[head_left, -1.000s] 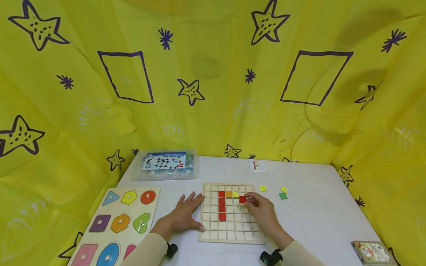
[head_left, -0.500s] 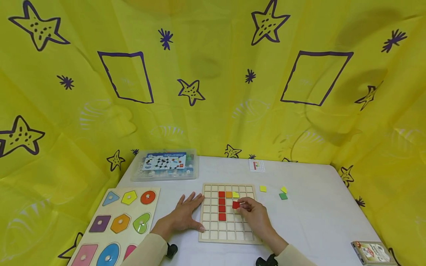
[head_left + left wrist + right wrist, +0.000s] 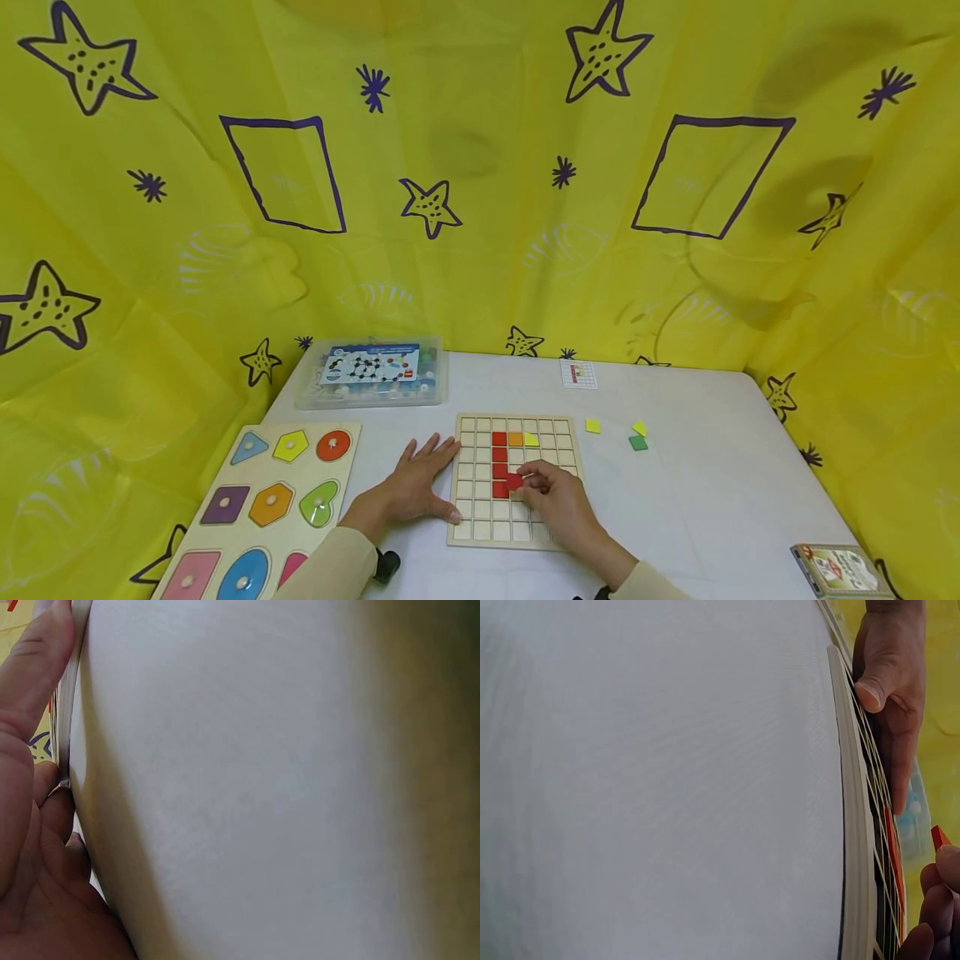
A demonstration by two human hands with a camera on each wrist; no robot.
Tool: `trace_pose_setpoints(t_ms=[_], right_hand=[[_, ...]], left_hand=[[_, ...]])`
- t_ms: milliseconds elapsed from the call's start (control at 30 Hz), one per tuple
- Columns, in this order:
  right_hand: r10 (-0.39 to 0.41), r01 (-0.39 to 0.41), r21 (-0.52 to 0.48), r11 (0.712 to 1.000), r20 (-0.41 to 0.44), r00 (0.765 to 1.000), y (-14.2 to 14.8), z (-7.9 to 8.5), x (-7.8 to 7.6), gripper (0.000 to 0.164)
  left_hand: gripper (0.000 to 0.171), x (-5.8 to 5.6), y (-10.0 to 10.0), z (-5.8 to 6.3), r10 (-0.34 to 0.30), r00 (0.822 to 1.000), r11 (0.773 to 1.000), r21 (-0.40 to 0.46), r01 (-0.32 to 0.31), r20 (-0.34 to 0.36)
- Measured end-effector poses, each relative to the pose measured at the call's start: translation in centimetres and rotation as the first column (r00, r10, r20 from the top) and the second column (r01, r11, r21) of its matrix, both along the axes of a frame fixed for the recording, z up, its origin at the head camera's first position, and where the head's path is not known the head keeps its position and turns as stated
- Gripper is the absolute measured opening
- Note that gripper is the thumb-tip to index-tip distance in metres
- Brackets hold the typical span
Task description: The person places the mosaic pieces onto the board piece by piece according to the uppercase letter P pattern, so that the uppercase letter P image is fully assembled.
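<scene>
Right hand, grip pinching a red tile; lower it level; spread left hand should steady the grid board

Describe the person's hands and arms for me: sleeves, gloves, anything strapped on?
The left hand and right hand are both bare, without gloves. The left sleeve and right sleeve are plain pale beige and reach toward the wrists. A small, rounded black device sits at the left wrist; at the right, only a bit of a black object shows at the picture's bottom edge.
</scene>
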State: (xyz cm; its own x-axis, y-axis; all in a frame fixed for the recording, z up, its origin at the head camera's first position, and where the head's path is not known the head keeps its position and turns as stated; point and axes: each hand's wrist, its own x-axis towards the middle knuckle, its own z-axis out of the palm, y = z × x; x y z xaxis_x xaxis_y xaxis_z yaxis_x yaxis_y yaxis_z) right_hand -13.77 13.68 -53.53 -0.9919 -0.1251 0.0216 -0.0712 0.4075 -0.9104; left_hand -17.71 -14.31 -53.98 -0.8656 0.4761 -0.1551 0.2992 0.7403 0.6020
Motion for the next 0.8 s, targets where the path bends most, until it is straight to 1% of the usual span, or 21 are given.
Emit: trace_pose_setpoints(t_ms=[200,433,800], right_hand=[[0.067,-0.067,0.012,0.998,-0.034,0.997,-0.2,-0.31,0.44,0.019],[0.142,-0.139,0.075,0.988,-0.05,0.989,-0.52,-0.43,0.7,0.017],[0.181,-0.157,0.194,0.968,-0.113,0.977,-0.75,-0.44,0.94,0.016]], left_hand=[[0.117,0.01,0.06,0.17,-0.002,1.0,1.0,0.002,0.002,-0.001],[0.117,-0.01,0.02,0.28,0.001,1.0,1.0,-0.002,-0.001,0.006],[0.117,0.05,-0.02,0.27,-0.006,1.0,1.0,-0.001,0.006,-0.002]])
